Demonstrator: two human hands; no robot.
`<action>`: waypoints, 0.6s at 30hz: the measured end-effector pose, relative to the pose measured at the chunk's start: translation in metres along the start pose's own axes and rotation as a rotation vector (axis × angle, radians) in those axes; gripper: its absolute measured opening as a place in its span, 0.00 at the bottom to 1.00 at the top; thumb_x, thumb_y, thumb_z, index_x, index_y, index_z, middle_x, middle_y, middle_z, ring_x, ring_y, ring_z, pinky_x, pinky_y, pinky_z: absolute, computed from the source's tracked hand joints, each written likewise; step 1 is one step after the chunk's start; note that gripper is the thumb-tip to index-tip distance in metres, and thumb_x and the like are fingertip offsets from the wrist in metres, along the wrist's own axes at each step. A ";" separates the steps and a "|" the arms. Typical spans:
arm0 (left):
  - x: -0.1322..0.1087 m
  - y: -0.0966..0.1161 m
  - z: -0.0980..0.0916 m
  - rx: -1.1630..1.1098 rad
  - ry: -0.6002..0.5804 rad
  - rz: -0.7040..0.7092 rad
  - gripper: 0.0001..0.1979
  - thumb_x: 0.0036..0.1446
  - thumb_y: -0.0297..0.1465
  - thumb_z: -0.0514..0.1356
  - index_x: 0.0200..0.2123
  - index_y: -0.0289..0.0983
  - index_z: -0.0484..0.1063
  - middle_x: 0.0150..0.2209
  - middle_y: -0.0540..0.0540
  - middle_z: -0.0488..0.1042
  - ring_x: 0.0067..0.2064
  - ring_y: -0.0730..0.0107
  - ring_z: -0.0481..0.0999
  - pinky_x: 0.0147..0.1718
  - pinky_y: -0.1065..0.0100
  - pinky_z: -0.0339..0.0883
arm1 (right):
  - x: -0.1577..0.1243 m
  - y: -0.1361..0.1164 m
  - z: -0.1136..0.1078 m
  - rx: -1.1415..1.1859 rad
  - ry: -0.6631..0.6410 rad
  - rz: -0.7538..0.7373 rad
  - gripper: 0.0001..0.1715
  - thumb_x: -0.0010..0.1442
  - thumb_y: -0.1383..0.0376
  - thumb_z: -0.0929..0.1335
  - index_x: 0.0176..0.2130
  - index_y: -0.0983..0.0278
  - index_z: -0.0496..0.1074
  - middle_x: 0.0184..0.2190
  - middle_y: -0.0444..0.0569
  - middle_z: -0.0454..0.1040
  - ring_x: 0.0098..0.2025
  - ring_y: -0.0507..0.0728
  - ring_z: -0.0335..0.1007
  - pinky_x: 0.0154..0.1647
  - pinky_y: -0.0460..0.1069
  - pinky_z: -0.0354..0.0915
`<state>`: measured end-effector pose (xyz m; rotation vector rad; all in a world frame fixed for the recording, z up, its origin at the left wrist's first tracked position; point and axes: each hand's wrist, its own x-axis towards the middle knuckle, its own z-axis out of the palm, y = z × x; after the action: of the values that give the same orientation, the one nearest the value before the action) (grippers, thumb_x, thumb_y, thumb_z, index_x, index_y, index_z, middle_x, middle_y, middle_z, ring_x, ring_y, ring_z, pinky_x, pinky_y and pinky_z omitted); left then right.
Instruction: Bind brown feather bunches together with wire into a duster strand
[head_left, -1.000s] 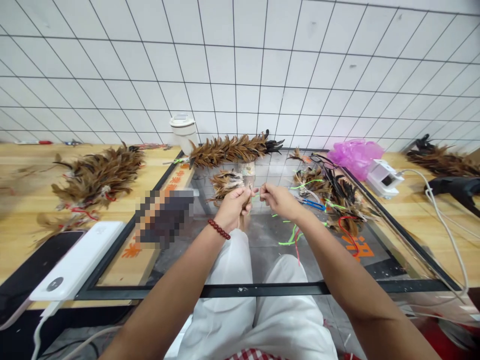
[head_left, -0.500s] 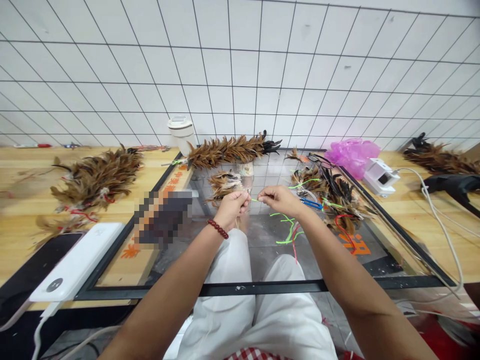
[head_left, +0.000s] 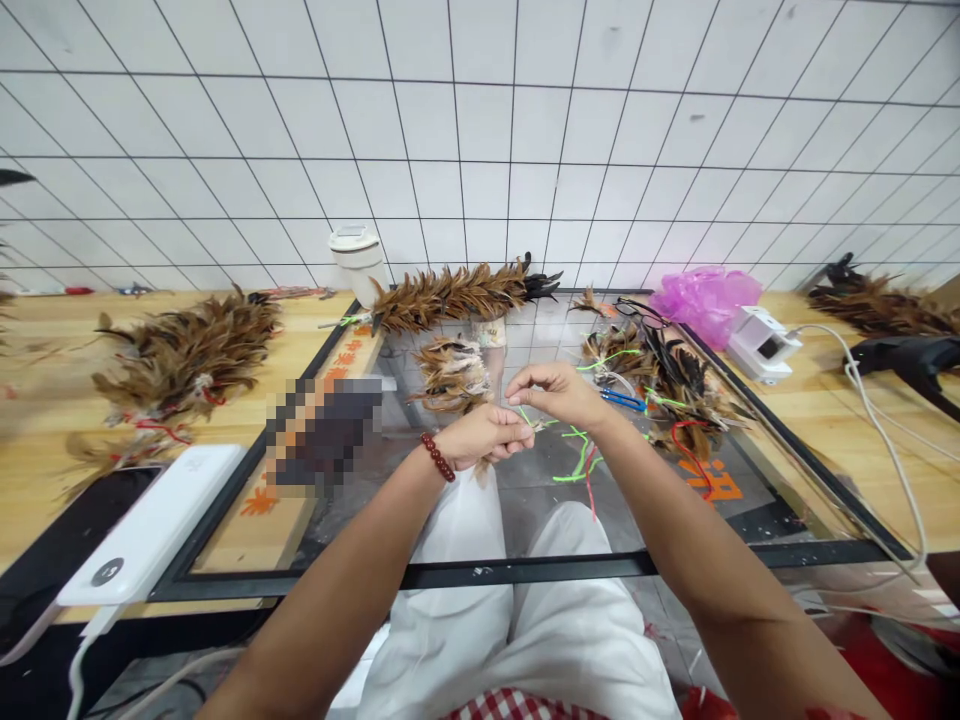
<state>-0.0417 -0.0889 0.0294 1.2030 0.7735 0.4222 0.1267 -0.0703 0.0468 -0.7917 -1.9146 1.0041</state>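
Note:
My left hand (head_left: 491, 436) is closed in a pinch on a small feather tuft (head_left: 482, 467), whose brown ends show below the palm. A thin bright green string (head_left: 524, 413) comes up from the left fingertips. Just above and to the right, my right hand (head_left: 553, 392) has its fingers curled, thumb and forefinger close together at the upper end of that string. Behind the left hand lies a bundle of brown feathers with pale fluffy bases (head_left: 450, 372) on the glass top. Cut green strings (head_left: 579, 462) lie under the right wrist.
A long feather garland (head_left: 457, 296) lies at the back beside a white lidded cup (head_left: 355, 262). To the right are a loose feather pile (head_left: 679, 375), a blue-handled tool (head_left: 624, 401) and a pink plastic bag (head_left: 705, 303). A white power bank (head_left: 154, 525) sits left of the black frame (head_left: 480, 574).
My left hand has moved right and toward me. My right hand has lifted its fingers above the left fingertips; the string, earlier stretched level between the hands, now slants upward.

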 end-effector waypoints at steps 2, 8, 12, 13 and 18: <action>0.000 0.001 0.001 -0.017 -0.023 0.016 0.18 0.43 0.42 0.67 0.23 0.30 0.74 0.17 0.51 0.62 0.16 0.86 0.51 0.15 0.76 0.38 | 0.001 0.007 0.004 0.069 0.018 0.057 0.11 0.50 0.58 0.72 0.30 0.65 0.75 0.27 0.45 0.75 0.30 0.51 0.68 0.34 0.47 0.65; 0.004 0.004 0.001 -0.174 0.254 0.315 0.17 0.43 0.41 0.67 0.25 0.31 0.73 0.18 0.52 0.63 0.16 0.86 0.53 0.16 0.77 0.41 | 0.005 0.028 0.011 0.119 0.190 0.084 0.13 0.51 0.58 0.70 0.30 0.66 0.72 0.23 0.43 0.71 0.26 0.49 0.65 0.30 0.46 0.62; 0.010 0.005 -0.007 -0.183 0.564 0.467 0.12 0.46 0.37 0.65 0.24 0.33 0.73 0.18 0.53 0.63 0.17 0.84 0.54 0.17 0.76 0.44 | 0.005 0.020 0.013 -0.150 0.209 0.005 0.10 0.58 0.61 0.65 0.32 0.65 0.73 0.26 0.45 0.72 0.29 0.51 0.66 0.34 0.47 0.61; 0.011 0.004 -0.010 -0.139 0.645 0.485 0.11 0.48 0.36 0.64 0.24 0.33 0.73 0.17 0.53 0.63 0.18 0.83 0.55 0.18 0.76 0.46 | 0.004 0.017 0.015 -0.239 0.182 -0.023 0.10 0.59 0.63 0.64 0.33 0.64 0.73 0.27 0.45 0.72 0.30 0.52 0.66 0.35 0.47 0.61; 0.015 -0.002 -0.020 0.310 0.904 0.491 0.13 0.53 0.32 0.58 0.19 0.35 0.70 0.18 0.51 0.66 0.24 0.76 0.63 0.27 0.73 0.56 | 0.000 0.011 0.021 -0.593 0.024 -0.197 0.11 0.62 0.68 0.61 0.36 0.65 0.73 0.30 0.50 0.73 0.34 0.54 0.66 0.38 0.48 0.59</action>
<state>-0.0463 -0.0668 0.0197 1.4958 1.3414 1.3457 0.1100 -0.0722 0.0300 -0.9064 -2.2459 0.2964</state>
